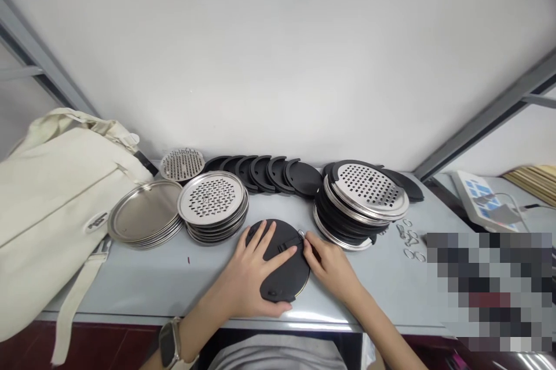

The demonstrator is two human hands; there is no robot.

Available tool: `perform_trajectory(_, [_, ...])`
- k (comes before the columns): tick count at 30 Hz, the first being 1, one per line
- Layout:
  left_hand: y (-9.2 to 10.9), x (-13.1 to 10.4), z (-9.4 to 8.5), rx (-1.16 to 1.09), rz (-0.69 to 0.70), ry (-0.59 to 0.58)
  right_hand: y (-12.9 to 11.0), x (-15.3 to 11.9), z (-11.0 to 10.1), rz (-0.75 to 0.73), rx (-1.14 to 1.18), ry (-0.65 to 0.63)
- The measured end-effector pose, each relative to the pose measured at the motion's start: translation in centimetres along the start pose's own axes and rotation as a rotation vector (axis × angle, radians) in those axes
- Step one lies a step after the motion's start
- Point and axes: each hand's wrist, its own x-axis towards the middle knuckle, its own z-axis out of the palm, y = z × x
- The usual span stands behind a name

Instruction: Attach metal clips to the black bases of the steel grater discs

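A round black plastic disc (292,266) lies on the grey table near its front edge. My left hand (254,271) rests on it with fingers spread, pressing its surface, the thumb by the lower rim. At the disc's upper right edge, my right hand (330,263) pinches a small metal ring (301,234) between thumb and forefinger. Just behind the right hand stands a stack of black discs and metal grater plates (367,196). Several loose metal rings (412,237) are scattered to the right of that stack.
At left are stacked plain metal plates (145,211), stacked grater plates (212,199) and another grater plate (182,164). A row of black crescent-cut discs (278,174) lines the wall. A cream bag (65,202) occupies the left end; a white power strip (482,202) is at right.
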Motion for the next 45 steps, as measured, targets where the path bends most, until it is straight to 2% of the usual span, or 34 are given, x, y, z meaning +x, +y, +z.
perform_trajectory(25, [0.03, -0.20, -0.25, 0.020, -0.022, -0.026, -0.35, 0.45, 0.49, -0.026, -0.145, 0.035])
perform_trajectory(45, [0.18, -0.15, -0.61, 0.033, -0.011, -0.025, -0.09, 0.35, 0.19, -0.049, -0.072, 0.031])
